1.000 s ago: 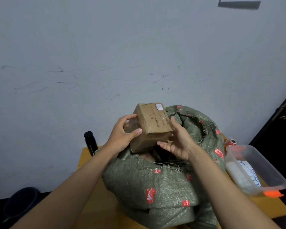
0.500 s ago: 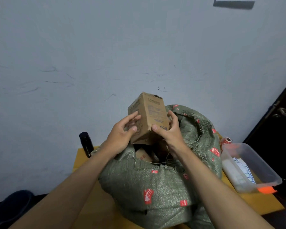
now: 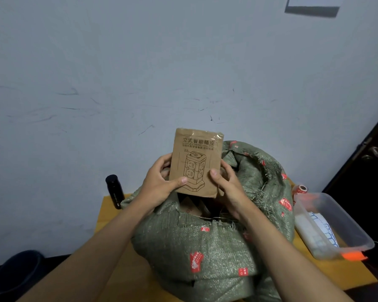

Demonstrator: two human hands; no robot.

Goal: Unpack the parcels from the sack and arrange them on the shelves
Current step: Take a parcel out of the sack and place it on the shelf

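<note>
change: since half a second ago i have turned the box so its printed front now faces me and stands upright; before, i saw a corner and two faces.
box: the brown cardboard box point(image 3: 196, 162) sits between my hands above the mouth of the sack, with a line drawing of a tower socket and printed characters on the front.
left grip: my left hand point(image 3: 159, 186) is clamped on the box's left edge, thumb across the lower front, fingers curled behind.
right grip: my right hand point(image 3: 227, 186) is clamped on the right edge, thumb on the front, fingers behind.
sack: the green woven sack point(image 3: 205, 247) with red marks sits on the yellow worktop point(image 3: 109, 214), its mouth open, more cardboard showing inside.
beside: a black bottle point(image 3: 114, 191) stands left of the sack; a clear plastic tub point(image 3: 336, 227) lies to the right, a red tape roll point(image 3: 301, 189) just behind it.
behind: a pale scuffed wall point(image 3: 140, 73).
</note>
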